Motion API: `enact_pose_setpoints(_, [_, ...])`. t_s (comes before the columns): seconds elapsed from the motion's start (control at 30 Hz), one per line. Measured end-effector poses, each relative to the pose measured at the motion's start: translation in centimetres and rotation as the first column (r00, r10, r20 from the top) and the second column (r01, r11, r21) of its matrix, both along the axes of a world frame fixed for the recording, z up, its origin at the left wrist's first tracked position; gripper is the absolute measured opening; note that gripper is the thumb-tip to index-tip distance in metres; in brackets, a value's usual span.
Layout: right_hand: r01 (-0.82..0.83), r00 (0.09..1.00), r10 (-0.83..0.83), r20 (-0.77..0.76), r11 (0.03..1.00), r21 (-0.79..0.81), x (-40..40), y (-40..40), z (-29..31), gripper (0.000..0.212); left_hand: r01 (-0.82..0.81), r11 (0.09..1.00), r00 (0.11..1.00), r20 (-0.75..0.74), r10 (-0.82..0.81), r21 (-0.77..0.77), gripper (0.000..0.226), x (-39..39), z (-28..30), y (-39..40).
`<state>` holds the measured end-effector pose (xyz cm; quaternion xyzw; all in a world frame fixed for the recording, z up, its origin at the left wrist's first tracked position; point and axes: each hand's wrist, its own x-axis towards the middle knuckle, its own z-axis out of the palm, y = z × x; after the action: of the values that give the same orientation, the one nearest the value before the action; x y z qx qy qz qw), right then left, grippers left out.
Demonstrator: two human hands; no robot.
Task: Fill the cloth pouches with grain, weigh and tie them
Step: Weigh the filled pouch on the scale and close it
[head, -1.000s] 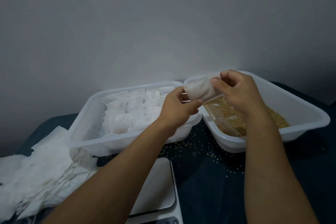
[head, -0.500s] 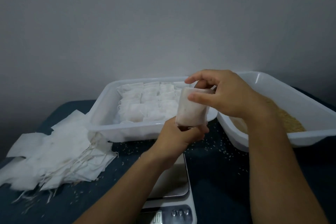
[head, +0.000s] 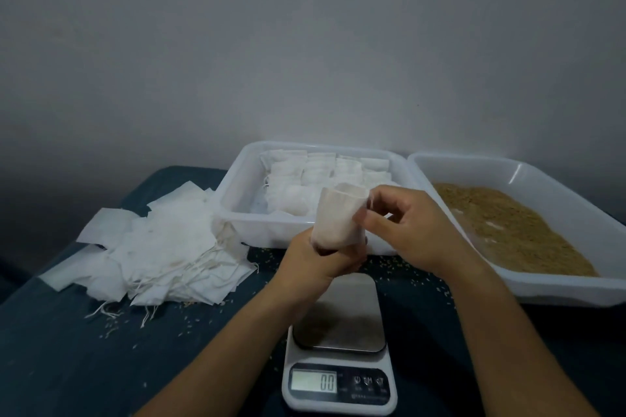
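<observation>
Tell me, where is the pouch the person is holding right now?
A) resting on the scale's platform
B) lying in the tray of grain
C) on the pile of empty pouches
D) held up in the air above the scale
D: the left hand grips the bottom of the pouch and the right hand pinches its rim, while the scale below has a bare platform and reads zero.

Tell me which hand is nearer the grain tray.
Right. The right hand pinches the pouch top just left of the grain tray. The left hand grips the pouch bottom farther left, above the scale.
</observation>
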<state>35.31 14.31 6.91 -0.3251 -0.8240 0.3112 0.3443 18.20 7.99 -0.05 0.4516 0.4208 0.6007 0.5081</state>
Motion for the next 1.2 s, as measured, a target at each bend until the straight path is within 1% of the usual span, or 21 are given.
enact_pose_setpoints(0.1, [0.027,0.999,-0.027,-0.022,1.000,0.011,-0.4,-0.8,-2.0,0.013,0.024,0.999,0.987,-0.162,-0.017,0.042,0.031,-1.6,-0.7,-0.6])
enact_pose_setpoints(0.13, [0.031,0.999,-0.031,-0.028,0.999,0.016,-0.3,-0.9,-2.5,0.014,0.047,0.996,0.982,-0.183,-0.034,0.069,0.036,-2.2,-1.0,-0.8])
enact_pose_setpoints(0.2, [0.034,0.999,-0.033,-0.037,0.999,0.018,-0.1,-1.1,-3.5,0.017,0.073,0.990,0.987,-0.154,-0.055,0.117,0.042,-3.3,-1.4,-1.1])
enact_pose_setpoints(0.27, [0.031,0.998,-0.031,-0.062,1.000,-0.001,0.0,-1.3,-4.5,0.019,0.036,0.990,0.989,-0.149,-0.015,0.138,0.036,-3.9,-1.7,-1.1])
enact_pose_setpoints(0.33, [0.040,0.996,-0.043,-0.076,0.999,-0.035,0.1,-1.4,-5.5,0.014,-0.046,0.986,0.962,-0.257,0.087,0.163,0.020,-4.3,-2.1,-0.8])
enact_pose_setpoints(0.37, [0.048,0.996,-0.052,-0.074,0.998,-0.044,0.1,-1.4,-6.0,0.014,-0.075,0.983,0.939,-0.321,0.126,0.165,0.018,-4.5,-2.4,-0.6])
enact_pose_setpoints(0.43, [0.049,0.996,-0.054,-0.076,0.997,-0.061,0.2,-1.5,-6.8,0.013,-0.105,0.984,0.895,-0.417,0.157,0.146,0.025,-4.8,-2.9,-0.3])
enact_pose_setpoints(0.47, [0.041,0.995,-0.048,-0.087,0.996,-0.075,0.1,-1.6,-7.1,0.012,-0.105,0.985,0.886,-0.437,0.154,0.136,0.024,-5.0,-3.1,-0.2])
enact_pose_setpoints(0.57, [0.045,0.989,-0.064,-0.137,0.989,-0.138,-0.1,-1.5,-7.6,0.006,-0.063,0.989,0.910,-0.400,0.111,0.132,0.013,-5.0,-3.2,-0.3])
enact_pose_setpoints(0.67, [0.022,0.990,-0.053,-0.132,0.974,-0.224,0.0,-1.3,-7.9,0.022,-0.050,0.990,0.907,-0.409,0.099,0.130,0.010,-5.1,-3.1,-0.5])
enact_pose_setpoints(0.77, [-0.028,0.998,0.010,-0.062,0.957,-0.289,0.5,-1.2,-7.8,0.038,-0.041,0.995,0.887,-0.455,0.077,0.090,0.009,-5.1,-3.1,-0.8])
enact_pose_setpoints(0.83, [-0.017,1.000,0.020,0.009,0.950,-0.311,1.0,-1.0,-7.6,0.043,-0.038,0.998,0.867,-0.495,0.055,0.046,0.014,-5.1,-3.1,-1.0])
enact_pose_setpoints(0.87, [-0.009,0.998,0.027,0.052,0.947,-0.320,1.2,-0.9,-7.6,0.045,-0.039,0.999,0.849,-0.526,0.049,0.030,0.018,-5.1,-3.1,-1.1])
enact_pose_setpoints(0.93, [-0.004,0.988,0.053,0.143,0.945,-0.326,1.3,-0.9,-7.6,0.047,-0.058,0.998,0.777,-0.626,0.058,0.021,0.023,-5.0,-3.2,-1.1])
enact_pose_setpoints(1.0, [0.021,0.970,0.048,0.240,0.961,-0.276,1.2,-0.9,-7.8,0.048,-0.079,0.997,0.697,-0.714,0.074,0.027,0.023,-4.9,-3.3,-1.2])
enact_pose_setpoints(1.1, [0.082,0.937,-0.028,0.348,0.986,-0.143,1.2,-0.7,-8.0,0.053,-0.103,0.993,0.620,-0.777,0.105,0.053,0.026,-4.8,-3.4,-1.3])
enact_pose_setpoints(1.13, [0.095,0.932,-0.046,0.359,0.988,-0.119,1.4,-0.6,-8.0,0.055,-0.114,0.991,0.608,-0.785,0.121,0.065,0.027,-4.9,-3.5,-1.2])
enact_pose_setpoints(1.2, [0.117,0.933,-0.067,0.352,0.985,-0.123,1.9,-0.1,-8.0,0.057,-0.149,0.986,0.621,-0.769,0.152,0.074,0.029,-5.2,-3.8,-1.0])
